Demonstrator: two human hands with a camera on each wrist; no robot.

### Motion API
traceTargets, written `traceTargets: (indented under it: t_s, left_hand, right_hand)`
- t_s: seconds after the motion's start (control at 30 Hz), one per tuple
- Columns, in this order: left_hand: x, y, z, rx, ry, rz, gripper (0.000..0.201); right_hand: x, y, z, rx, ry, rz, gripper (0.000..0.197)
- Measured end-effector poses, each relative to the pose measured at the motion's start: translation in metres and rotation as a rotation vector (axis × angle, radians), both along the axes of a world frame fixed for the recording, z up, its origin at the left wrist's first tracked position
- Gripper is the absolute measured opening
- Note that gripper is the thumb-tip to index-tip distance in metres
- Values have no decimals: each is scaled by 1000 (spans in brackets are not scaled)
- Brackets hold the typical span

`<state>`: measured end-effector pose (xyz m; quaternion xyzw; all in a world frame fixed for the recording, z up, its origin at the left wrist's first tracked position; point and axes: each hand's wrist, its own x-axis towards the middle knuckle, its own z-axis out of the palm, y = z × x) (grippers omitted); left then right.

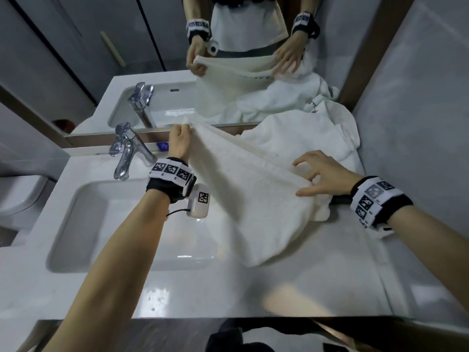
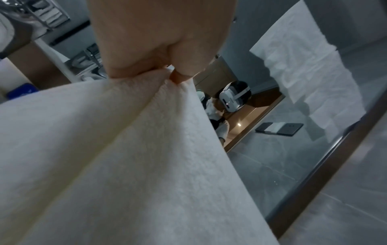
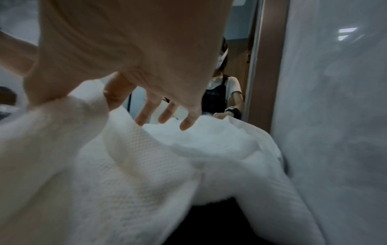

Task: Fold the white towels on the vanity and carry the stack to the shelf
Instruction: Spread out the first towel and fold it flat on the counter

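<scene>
A white towel (image 1: 253, 199) hangs stretched between my two hands above the white vanity top (image 1: 279, 288), its lower part drooping onto the counter. My left hand (image 1: 180, 138) is raised near the mirror and grips one top corner in a fist; the left wrist view shows the towel (image 2: 104, 149) bunched in the left hand (image 2: 167, 73). My right hand (image 1: 319, 174) pinches the opposite edge between thumb and forefinger, the other fingers spread. The right wrist view shows the right hand (image 3: 104, 92) pinching the towel (image 3: 104, 174). A loose heap of white towels (image 1: 317, 138) lies behind, against the wall.
A sink basin (image 1: 76, 224) with a chrome faucet (image 1: 127, 153) takes up the left of the vanity. The mirror (image 1: 228, 72) stands right behind the counter. A grey wall (image 1: 418, 123) closes the right side. A toilet (image 1: 17, 196) sits at far left.
</scene>
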<state>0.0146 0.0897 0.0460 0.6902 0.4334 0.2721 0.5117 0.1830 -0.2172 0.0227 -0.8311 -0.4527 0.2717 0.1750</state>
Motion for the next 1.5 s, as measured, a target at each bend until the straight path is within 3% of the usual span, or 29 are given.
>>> traceTargets:
  t_s: [0.07,0.1,0.33,0.47,0.53,0.6,0.67,0.93,1.03,1.23,1.3,1.37,1.5]
  left_hand:
    - [5,4,-9,16,59,-10,35]
    - [9,4,-12,36,88,-23,34]
    - [29,-4,-26,57,255,-15,35]
    - [34,-1,-29,49,287,-13,42]
    - [33,3,-32,56,303,-17,37]
    - [30,5,-36,73,308,-30,16]
    - [26,7,-40,71,308,-50,6]
    - [7,10,-47,17,297,-112,17]
    - [-3,12,-43,22,271,-79,34]
    - [-18,1,-42,40,192,-84,25]
    - [-18,-7,-39,3,127,-95,30]
    - [-19,-15,-35,-12,82,-101,26]
    - [-27,-28,-19,39,-40,-71,22]
  right_hand:
    - [6,-11,-2,56,6,-19,29]
    - [9,-16,-6,72,-10,-46,26]
    - [12,-35,-25,10,-8,-226,37]
    - [7,-39,-40,12,-83,-332,33]
    - [4,-41,-44,45,-145,-399,30]
    - [1,-41,-47,79,-192,-442,29]
    - [-3,-41,-50,62,-197,-399,26]
    - [-21,-41,-58,114,-30,-412,30]
    - [-24,-46,-55,246,119,-589,22]
    - [-21,-54,-39,631,400,-960,15]
    - [-19,-56,-33,688,347,-1009,12]
    - [-17,-61,-23,709,181,-1049,7]
    - [-16,-70,9,765,-64,-1080,23]
